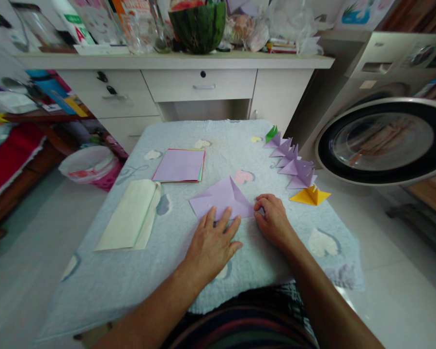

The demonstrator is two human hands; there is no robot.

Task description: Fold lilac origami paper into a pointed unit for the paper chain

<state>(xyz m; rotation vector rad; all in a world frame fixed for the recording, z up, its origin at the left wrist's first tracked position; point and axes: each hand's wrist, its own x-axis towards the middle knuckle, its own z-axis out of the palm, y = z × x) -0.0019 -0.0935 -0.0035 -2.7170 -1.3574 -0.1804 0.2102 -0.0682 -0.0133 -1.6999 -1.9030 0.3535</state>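
While my left grip (213,242) lies unclenched, fingers spread on the folded purple sheet (220,195) atop the cloth-covered surface (228,140), my right grip (275,220) sits curled at its right corner, whether pinching I cannot tell.

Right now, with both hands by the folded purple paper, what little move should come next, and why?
Perhaps the right hand should press the folded purple paper flat near its right corner. Its curled fingers are already at that corner, and the left hand lies spread on the near edge, which could keep it steady.
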